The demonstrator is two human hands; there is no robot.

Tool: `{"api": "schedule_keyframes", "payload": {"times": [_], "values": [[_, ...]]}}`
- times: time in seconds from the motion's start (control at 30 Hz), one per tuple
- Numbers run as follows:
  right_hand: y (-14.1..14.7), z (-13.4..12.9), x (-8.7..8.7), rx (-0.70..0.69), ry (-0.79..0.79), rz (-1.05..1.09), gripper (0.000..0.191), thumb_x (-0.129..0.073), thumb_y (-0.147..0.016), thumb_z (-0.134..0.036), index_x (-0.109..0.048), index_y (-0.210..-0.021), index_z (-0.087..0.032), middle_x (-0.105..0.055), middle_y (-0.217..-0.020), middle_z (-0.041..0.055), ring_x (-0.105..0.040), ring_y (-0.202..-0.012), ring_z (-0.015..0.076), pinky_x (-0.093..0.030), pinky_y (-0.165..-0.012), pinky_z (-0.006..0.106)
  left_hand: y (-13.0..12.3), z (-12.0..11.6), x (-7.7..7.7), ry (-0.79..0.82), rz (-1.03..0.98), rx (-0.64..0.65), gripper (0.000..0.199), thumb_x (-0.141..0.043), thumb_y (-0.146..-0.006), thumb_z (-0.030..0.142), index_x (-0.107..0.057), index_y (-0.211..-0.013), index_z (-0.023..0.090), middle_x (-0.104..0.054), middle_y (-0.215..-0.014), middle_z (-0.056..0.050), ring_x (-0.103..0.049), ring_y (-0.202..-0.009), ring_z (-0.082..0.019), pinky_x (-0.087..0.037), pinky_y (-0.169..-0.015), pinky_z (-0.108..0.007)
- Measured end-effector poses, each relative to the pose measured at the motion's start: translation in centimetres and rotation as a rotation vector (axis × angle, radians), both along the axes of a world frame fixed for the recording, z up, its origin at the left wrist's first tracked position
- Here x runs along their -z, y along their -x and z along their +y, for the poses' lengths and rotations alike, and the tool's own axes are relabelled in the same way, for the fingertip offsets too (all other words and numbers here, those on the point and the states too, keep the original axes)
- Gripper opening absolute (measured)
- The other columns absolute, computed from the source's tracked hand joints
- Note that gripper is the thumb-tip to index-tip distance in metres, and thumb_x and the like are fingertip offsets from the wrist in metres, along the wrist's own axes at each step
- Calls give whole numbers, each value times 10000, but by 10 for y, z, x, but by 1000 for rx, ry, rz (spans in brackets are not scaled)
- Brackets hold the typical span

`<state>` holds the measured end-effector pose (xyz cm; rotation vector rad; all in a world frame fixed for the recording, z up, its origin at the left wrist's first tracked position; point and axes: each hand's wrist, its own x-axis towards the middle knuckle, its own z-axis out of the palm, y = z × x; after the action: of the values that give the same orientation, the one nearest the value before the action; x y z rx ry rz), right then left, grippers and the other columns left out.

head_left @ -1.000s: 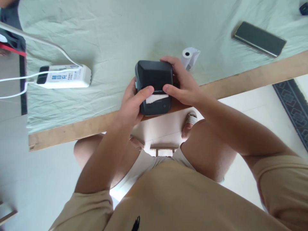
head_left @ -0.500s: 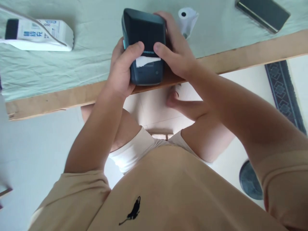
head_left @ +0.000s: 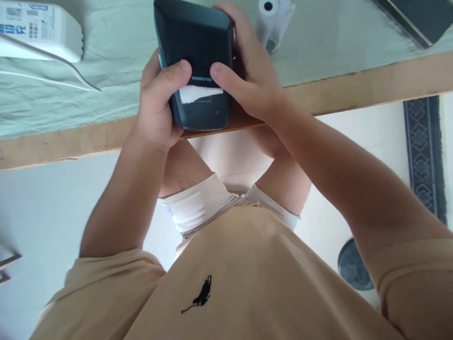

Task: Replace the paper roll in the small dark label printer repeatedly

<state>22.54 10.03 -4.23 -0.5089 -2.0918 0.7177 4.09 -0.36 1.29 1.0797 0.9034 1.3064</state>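
A dark handheld label printer (head_left: pixel 198 42) is held between my two hands at the table's front edge. My left hand (head_left: pixel 159 94) wraps round its left side, the thumb on the front face. Round the right side my right hand (head_left: pixel 251 71) is closed, its thumb also pressing the front. A torn-edged strip of white label paper (head_left: pixel 200 94) sticks out of the slot across the middle, below the lettering. The fingers behind the printer are hidden. Just beyond my right hand lies a small roll of white labels (head_left: pixel 274 19) with its end unrolled.
A white power strip or charger box (head_left: pixel 63 35) with a white cable (head_left: pixel 53 53) lies on the green cloth (head_left: pixel 116 52) at left. A dark phone-like slab (head_left: pixel 421 19) rests at far right. The table's wooden edge (head_left: pixel 354 89) runs above my legs.
The view has shifted, so the items on the table sit further out and higher in it. Both hands keep their hold on the printer, which appears slightly further left and larger.
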Motion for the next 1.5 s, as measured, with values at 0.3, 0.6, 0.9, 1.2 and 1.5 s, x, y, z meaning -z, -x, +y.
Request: {"api": "schedule_keyframes", "payload": {"times": [0.3,0.6,0.9,1.2,1.5], "values": [[9,-13,-12,53,115,0,727,-503,-947,-534,-319,-1459,-51,-621,-1345,109,-592,-1061,166,-495,-1011,325,-1,4,9,-2,-226,58,166,-573,-1019,241,-704,-1055,146,-791,-1072,-86,-663,-1323,-291,-525,-1159,-435],[7,-14,-10,31,139,-10,727,-531,-933,-540,-328,-1481,-107,-656,-1206,44,-589,-983,130,-481,-897,281,5,7,14,6,-239,59,147,-594,-995,211,-715,-1046,146,-764,-942,-83,-704,-1214,-299,-503,-1160,-492],[5,-33,-28,56,214,31,861,-619,-916,-674,-421,-1455,-32,-658,-1202,104,-626,-973,166,-487,-882,317,6,2,12,50,-125,-19,333,-786,-896,441,-696,-1097,191,-786,-1038,-48,-640,-1354,-333,-552,-1085,-401],[2,-43,-38,138,401,-95,871,-638,-840,-834,-464,-1471,-259,-654,-1002,24,-660,-926,213,-510,-748,317,15,-2,13,121,-186,44,349,-814,-879,393,-713,-1180,247,-775,-1044,-40,-765,-1113,-285,-651,-904,-387],[0,-47,-39,87,426,-91,769,-676,-877,-738,-471,-1480,-307,-643,-1002,26,-623,-833,206,-489,-667,322,28,-4,25,175,-143,104,527,-825,-854,445,-658,-1322,270,-729,-1232,-79,-731,-1141,-305,-639,-935,-413]]}}
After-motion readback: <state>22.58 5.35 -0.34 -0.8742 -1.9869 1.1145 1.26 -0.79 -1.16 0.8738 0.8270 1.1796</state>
